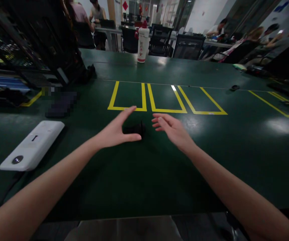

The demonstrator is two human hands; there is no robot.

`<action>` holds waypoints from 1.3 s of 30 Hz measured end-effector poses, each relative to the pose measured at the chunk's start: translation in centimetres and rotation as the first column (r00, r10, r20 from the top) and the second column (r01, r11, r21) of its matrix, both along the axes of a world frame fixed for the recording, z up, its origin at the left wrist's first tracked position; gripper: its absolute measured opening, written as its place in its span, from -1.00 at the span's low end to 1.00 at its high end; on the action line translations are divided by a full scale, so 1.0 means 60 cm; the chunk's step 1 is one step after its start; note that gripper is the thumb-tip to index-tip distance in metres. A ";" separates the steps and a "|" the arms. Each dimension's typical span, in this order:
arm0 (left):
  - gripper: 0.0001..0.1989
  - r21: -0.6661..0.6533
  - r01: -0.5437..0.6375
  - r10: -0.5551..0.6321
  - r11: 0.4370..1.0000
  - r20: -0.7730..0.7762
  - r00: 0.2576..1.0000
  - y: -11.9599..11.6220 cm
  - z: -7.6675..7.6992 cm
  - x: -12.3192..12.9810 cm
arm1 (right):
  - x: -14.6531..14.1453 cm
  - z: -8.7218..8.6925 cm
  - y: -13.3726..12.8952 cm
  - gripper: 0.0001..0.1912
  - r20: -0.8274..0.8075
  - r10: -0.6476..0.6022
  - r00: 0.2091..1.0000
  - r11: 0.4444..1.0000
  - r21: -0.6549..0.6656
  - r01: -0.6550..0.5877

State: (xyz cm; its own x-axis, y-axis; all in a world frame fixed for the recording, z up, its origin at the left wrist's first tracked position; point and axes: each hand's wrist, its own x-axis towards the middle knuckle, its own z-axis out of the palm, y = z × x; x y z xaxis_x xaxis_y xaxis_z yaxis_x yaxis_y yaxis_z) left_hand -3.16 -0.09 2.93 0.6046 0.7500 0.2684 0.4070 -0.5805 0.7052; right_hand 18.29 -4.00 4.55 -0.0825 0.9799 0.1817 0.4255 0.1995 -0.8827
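Observation:
A small black object (133,129) with a round barrel and a wider rim at its right end lies on the dark green table; its kind is unclear. My left hand (115,130) is around its left side, thumb and forefinger spread wide, not visibly gripping it. To the right of that object is my right hand (170,129), fingers apart and slightly bent, with nothing in them. A small gap separates this hand from the black rim.
Yellow tape frames (168,110) mark the table (144,187) beyond my hands. A white device (33,144) with a cable lies at left, near a blurred dark item (61,103). A white bottle (142,45) stands at the back. People sit farther off.

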 end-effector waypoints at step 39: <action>-0.46 0.063 0.077 -0.074 0.995 -0.047 0.996 0.005 -0.035 0.044 | -0.027 -0.073 0.022 -0.76 -0.250 0.241 0.938 0.954 -0.114 -0.276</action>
